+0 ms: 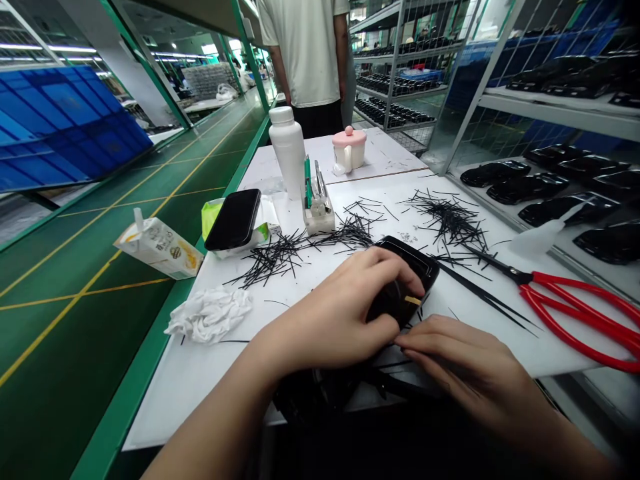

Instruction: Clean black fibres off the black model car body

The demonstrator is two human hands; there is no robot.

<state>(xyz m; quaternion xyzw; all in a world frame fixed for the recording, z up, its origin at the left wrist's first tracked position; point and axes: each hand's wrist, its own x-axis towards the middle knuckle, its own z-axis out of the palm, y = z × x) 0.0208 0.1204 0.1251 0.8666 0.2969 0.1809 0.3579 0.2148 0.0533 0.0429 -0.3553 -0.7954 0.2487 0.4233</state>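
My left hand (345, 310) is clasped over a glossy black plastic part (405, 280) near the front of the white table (200, 370). My right hand (465, 363) rests just in front of it, fingertips pinched on thin black strands at the part's lower edge. A small tan spot shows on the part between my two hands. Loose black strands (273, 257) lie scattered across the table behind the part.
Red-handled scissors (575, 307) lie at the right. A phone (234, 219), crumpled tissue (210, 313), white bottle (289, 150), pink-lidded cup (349, 148) and tool holder (317, 203) stand behind. A drink carton (157, 248) sits on the green conveyor. A person in a white shirt (305, 53) stands beyond.
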